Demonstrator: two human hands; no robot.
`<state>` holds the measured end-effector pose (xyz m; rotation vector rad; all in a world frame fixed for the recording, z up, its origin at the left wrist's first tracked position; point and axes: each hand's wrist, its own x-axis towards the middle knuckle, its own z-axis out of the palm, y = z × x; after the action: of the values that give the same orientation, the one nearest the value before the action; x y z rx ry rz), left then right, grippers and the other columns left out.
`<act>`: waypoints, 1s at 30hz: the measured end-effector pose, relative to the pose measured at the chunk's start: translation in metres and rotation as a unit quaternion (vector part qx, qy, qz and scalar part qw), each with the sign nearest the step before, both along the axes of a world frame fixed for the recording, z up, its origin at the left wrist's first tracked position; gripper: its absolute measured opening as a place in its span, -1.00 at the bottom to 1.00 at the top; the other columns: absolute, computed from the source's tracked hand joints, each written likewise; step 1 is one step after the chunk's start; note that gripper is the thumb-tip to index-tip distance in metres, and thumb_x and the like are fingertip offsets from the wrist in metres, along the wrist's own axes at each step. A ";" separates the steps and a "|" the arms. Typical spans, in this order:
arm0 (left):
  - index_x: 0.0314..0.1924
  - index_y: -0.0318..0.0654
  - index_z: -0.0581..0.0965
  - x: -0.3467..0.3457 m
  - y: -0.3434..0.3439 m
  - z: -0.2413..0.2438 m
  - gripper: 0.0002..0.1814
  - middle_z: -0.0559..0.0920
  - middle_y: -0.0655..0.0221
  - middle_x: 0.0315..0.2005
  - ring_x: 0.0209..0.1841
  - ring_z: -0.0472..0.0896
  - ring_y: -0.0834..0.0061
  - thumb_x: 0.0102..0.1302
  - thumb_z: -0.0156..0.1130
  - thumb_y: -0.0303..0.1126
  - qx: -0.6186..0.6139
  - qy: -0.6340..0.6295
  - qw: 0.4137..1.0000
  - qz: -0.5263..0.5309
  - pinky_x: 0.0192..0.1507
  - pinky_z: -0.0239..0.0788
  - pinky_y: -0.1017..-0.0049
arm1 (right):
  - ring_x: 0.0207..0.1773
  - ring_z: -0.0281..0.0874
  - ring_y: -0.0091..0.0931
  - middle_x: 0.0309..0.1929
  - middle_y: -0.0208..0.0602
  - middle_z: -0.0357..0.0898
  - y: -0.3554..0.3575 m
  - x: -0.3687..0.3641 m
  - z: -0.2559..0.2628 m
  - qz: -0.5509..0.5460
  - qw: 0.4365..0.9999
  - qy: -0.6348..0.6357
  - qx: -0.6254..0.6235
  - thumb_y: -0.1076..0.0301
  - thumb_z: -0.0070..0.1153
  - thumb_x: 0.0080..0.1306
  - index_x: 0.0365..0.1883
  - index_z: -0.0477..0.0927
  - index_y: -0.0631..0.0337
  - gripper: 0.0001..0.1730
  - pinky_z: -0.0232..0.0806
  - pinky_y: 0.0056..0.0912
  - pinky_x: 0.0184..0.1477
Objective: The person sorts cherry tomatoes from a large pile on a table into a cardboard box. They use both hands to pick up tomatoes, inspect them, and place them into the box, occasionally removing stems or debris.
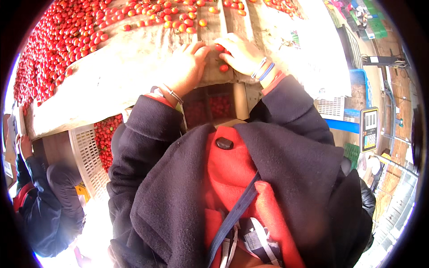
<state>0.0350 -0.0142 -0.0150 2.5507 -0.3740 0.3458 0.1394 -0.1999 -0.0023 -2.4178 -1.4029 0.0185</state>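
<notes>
My right hand is at the front part of a cloth-covered table, its thumb and fingers curled around a couple of red cherry tomatoes. Just below the thumb lies another single tomato, near the table edge. To the left, my left hand rests palm down on the cloth with its fingers bent; whatever may be under the palm is hidden. Beneath the edge, between my forearms, stands a cardboard box with tomatoes inside, in shadow.
A large heap of cherry tomatoes covers the table's left side, with looser ones at the back. A white plastic crate of tomatoes stands lower left, beside another person. At right are a digital scale display and a blue crate.
</notes>
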 end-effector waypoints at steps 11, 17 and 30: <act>-0.27 -0.30 0.46 0.001 -0.006 -0.006 -0.85 0.55 0.10 -0.38 -0.26 0.54 0.05 0.14 0.16 -0.45 -0.063 0.048 0.997 -0.011 -0.22 0.37 0.24 | -0.29 0.50 -0.12 -0.31 -0.14 0.45 -0.005 -0.044 0.004 0.002 1.000 0.018 0.004 0.35 0.09 0.11 -0.32 0.45 0.17 -0.82 0.39 -0.10 -0.30; -0.15 -0.30 0.47 -0.019 -0.010 0.021 -0.72 0.62 0.07 -0.37 -0.29 0.61 0.06 0.20 0.19 -0.30 -0.125 0.143 0.981 -0.050 -0.26 0.44 0.25 | -0.29 0.51 -0.15 -0.31 -0.17 0.52 -0.023 -0.059 0.028 0.073 0.980 0.181 -0.040 0.24 0.21 0.06 -0.29 0.52 0.20 -0.70 0.39 -0.15 -0.26; 0.26 -0.17 0.26 0.036 0.123 -0.018 -0.26 0.26 0.00 0.25 0.34 0.13 0.01 0.07 0.26 -0.17 0.081 -0.005 0.921 0.381 0.27 0.01 0.02 | 0.49 -0.32 -0.06 0.46 -0.05 -0.13 0.250 0.093 0.013 -0.015 0.999 -0.028 -0.029 -0.29 0.02 0.12 0.33 0.24 -0.12 -0.15 -0.21 0.13 0.40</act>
<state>0.0706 0.1084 -0.0330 2.7596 0.6437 0.6234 0.2322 0.0498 0.0105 -2.5056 -1.4075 -0.0168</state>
